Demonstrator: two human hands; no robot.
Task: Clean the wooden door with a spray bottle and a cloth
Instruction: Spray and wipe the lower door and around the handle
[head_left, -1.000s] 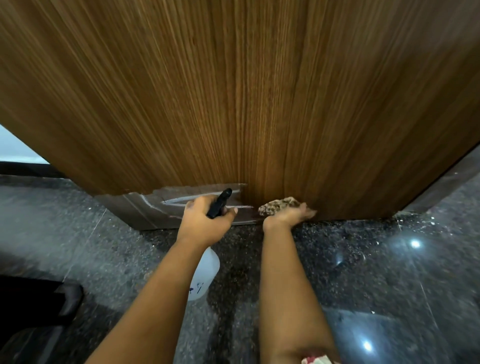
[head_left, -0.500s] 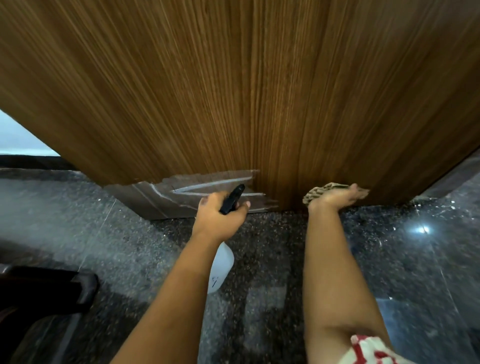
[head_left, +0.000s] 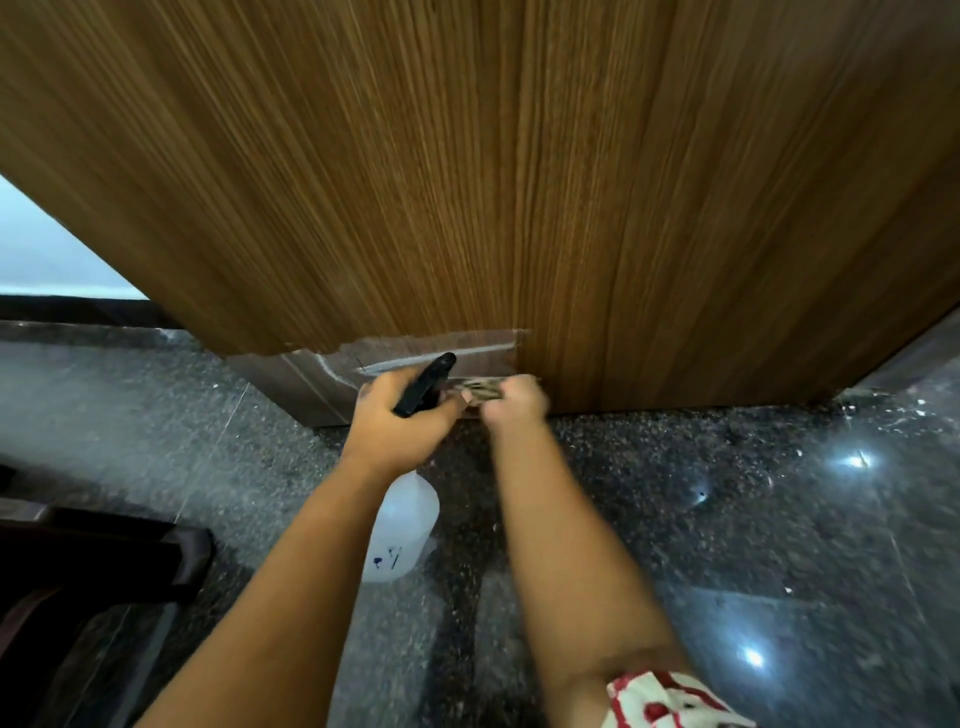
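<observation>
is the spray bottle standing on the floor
No, the left hand grips the bottle by its black head, and it hangs above the floor.

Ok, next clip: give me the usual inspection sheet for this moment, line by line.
Surface: wooden door, veneer torn away at the bottom left corner, bare patch exposed.
Job's things: spray bottle in the left hand; cloth at the door's bottom edge.
Clutter: pale specks on the speckled floor.
Grippers: left hand grips the bottle's black trigger head; right hand holds the cloth.
Cables: nothing seen.
Surroundings: dark object at the left edge, unclear what.
</observation>
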